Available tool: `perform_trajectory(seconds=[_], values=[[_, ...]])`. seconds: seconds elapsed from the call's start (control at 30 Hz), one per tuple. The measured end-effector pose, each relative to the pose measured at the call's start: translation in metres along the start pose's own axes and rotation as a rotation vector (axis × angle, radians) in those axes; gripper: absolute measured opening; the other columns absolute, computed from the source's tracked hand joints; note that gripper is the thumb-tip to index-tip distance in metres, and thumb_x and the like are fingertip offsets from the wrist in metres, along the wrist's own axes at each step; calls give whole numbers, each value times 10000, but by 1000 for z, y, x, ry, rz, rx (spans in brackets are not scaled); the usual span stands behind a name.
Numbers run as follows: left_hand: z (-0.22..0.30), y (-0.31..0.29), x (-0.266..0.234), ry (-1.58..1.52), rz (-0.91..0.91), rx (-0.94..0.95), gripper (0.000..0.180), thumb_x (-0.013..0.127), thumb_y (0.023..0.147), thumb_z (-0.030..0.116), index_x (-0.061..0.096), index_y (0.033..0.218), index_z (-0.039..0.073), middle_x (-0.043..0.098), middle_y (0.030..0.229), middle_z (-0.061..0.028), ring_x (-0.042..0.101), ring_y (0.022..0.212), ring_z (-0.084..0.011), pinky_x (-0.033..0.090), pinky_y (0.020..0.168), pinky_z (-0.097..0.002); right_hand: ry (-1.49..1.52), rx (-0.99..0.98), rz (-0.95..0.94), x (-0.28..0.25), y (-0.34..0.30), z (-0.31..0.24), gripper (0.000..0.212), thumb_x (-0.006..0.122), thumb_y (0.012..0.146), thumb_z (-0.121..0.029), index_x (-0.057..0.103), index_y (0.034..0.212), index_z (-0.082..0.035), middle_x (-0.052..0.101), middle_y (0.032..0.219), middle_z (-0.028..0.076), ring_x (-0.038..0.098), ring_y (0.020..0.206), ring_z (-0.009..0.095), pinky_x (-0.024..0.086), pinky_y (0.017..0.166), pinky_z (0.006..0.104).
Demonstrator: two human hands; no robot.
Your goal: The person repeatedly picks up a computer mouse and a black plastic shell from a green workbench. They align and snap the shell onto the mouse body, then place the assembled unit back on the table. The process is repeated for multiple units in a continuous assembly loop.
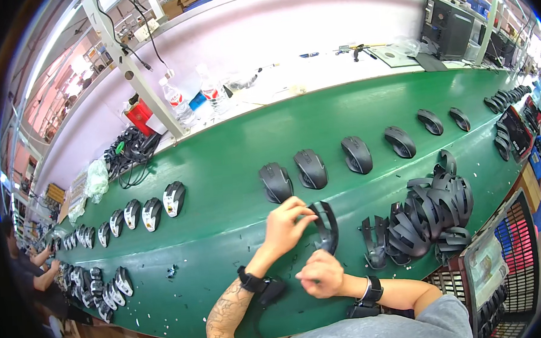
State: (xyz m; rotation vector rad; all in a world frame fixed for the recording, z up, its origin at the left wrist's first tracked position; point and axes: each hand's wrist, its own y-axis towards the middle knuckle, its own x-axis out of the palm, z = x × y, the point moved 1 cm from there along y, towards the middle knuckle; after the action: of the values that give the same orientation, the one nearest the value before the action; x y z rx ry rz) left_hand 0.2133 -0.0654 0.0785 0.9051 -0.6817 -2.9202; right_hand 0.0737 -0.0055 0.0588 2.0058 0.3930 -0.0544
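Observation:
A curved black mouse shell [331, 232], with narrow prongs and an open gap, is held upright between my two hands. My left hand [285, 227] is closed in a pinch at the shell's upper left prong; whether a smaller piece is in those fingertips cannot be made out. My right hand [322, 274] is curled around the shell's lower end, which its fingers partly hide. Just beyond my hands, a dark computer mouse [275, 182] sits on the green work surface [224, 224]. To the right lies a heap of similar black shells [431, 209].
Dark mice [311, 169] form a spaced row to the far right. White-and-black mouse bodies [174, 198] line the left side. A dark plastic crate [518, 265] stands at the right edge. Bottles [176, 97] and tangled cables [134, 146] lie behind. Another person [32, 276] works far left.

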Motion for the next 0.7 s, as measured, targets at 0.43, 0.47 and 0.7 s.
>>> perform_trajectory(seconds=[0.43, 0.47, 0.7], values=[[18, -70, -42, -292, 354, -143, 122, 707, 712, -34, 670, 824, -2, 534, 819, -38, 484, 686, -104, 394, 619, -229, 1168, 1067, 17, 0, 7, 30, 756, 733, 754, -89, 324, 1383, 4, 444, 1289, 93, 423, 1230, 222, 362, 1027, 370], [19, -70, -40, -304, 350, -143, 123, 707, 714, -33, 670, 827, -1, 533, 818, -39, 488, 693, -108, 399, 629, -234, 1280, 1105, -9, 1, 8, 29, 742, 731, 756, -86, 337, 1377, 6, 450, 1291, 95, 427, 1232, 226, 371, 1025, 373], [15, -70, -36, -265, 311, -166, 103, 689, 731, -29, 654, 821, 5, 541, 813, -47, 521, 758, -125, 431, 668, -252, 1192, 1007, -59, -2, 15, 27, 699, 746, 715, 5, 422, 1334, -7, 494, 1249, 84, 504, 1133, 204, 438, 978, 357]])
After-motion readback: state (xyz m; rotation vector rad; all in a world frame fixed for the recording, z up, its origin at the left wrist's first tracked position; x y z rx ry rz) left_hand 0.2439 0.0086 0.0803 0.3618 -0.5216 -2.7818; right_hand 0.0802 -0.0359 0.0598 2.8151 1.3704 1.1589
